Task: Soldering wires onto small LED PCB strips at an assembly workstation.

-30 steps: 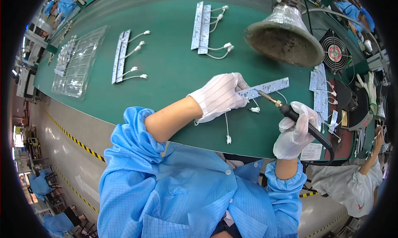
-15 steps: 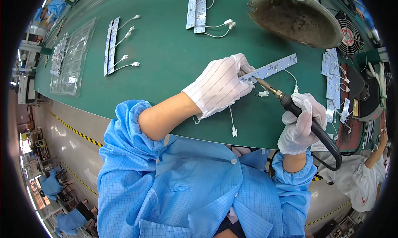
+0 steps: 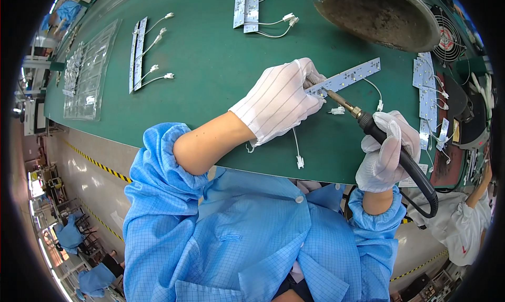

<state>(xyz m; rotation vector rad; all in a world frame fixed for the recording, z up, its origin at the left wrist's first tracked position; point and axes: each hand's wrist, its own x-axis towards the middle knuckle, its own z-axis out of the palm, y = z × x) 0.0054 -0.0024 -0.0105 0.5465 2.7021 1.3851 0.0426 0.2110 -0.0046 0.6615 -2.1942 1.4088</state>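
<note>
In its striped white glove, my left hand [image 3: 284,99] grips the near-left end of a narrow white LED strip board [image 3: 353,77], which slants up to the right above the green bench mat. My gloved right hand [image 3: 388,152] is closed around the black handle of a soldering iron [image 3: 372,128]. The iron's tip meets the board's face, or hovers just over it, close to my left fingertips; exact contact cannot be told. Thin white wires with plugs hang from the board: one plug [image 3: 380,105] by the iron, another [image 3: 300,161] below my left hand. My left fingertips are partly hidden.
A wide metal hood [image 3: 376,18] and a round fan [image 3: 446,39] stand at the far right. More wired LED boards lie at the left [image 3: 139,54], top [image 3: 246,10] and right [image 3: 425,91]. A clear plastic tray [image 3: 94,76] holds small parts. A co-worker's white sleeve [image 3: 455,223] shows at right.
The whole view has shifted slightly. Both hands keep their grips, and the iron's tip stays at nearly the same spot on the board.
</note>
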